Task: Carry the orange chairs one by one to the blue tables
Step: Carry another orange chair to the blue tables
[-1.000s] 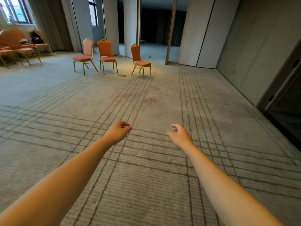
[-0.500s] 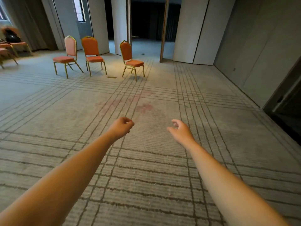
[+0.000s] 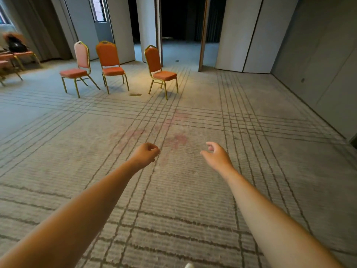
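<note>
A pale carpet (image 3: 195,192) crossed by bands of dark lines covers the whole floor, with a faint reddish stain (image 3: 174,141) near its middle. Grey partition panels (image 3: 237,31) stand along its far edge, with a dark doorway (image 3: 181,20) between them. Two bare forearms reach out over the near part of the carpet, the left forearm (image 3: 87,206) and the right forearm (image 3: 260,206), apart from each other. Three orange chairs with gold frames stand on the far left part of the carpet, well ahead of the hands: the left chair (image 3: 77,68), its back pale in the light, the middle chair (image 3: 110,60) just beside it, and the right chair (image 3: 160,68) set a little apart in front of the doorway. More orange chairs (image 3: 13,59) sit blurred at the left edge, one carrying a black bag (image 3: 16,46). The left hand (image 3: 145,154) has its fingers loosely curled in and grasps nothing. The right hand (image 3: 217,156) is relaxed, fingers gently bent, also empty. A small dark patch (image 3: 135,94) lies on the carpet between the middle and right chairs
</note>
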The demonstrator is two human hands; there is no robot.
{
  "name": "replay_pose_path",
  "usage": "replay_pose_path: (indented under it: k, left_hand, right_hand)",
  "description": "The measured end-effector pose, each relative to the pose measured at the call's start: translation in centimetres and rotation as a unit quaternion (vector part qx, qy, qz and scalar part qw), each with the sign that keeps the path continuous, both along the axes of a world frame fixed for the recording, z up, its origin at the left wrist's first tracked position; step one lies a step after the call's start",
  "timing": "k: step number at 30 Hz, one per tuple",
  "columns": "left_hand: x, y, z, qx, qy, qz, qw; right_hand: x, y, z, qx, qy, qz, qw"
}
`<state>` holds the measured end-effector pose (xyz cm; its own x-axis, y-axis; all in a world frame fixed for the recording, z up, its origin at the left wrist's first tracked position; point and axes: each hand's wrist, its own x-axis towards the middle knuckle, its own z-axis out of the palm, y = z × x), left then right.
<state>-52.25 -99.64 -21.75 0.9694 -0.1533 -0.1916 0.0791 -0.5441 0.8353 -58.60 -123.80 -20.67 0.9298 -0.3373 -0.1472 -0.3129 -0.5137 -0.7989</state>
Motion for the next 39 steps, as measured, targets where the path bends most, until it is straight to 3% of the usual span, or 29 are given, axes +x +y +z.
replay_pose_path:
  k: [15, 23, 32, 39]
  left_hand:
    - [38.2, -9.7, -2.4, 0.007, 0.008, 0.023, 1.0]
    - [63.9, -14.7, -1.1, 0.019, -0.001, -0.001, 1.0]
    - [87.0, -23.4, -2.8, 0.039, 0.023, -0.034, 0.998]
    - [107.3, -32.4, -2.9, 0.044, 0.019, -0.012, 0.999]
  right_hand:
    - [40.1, -10.3, -1.7, -0.029, 0.008, 0.035, 0.999]
    - [63.9, -15.7, -0.8, -0.004, 0.001, -0.004, 1.0]
    - [85.4, -23.3, -3.0, 0.016, 0.02, -0.018, 1.0]
    - [106.8, -33.1, -3.3, 0.028, 0.024, 0.002, 0.999]
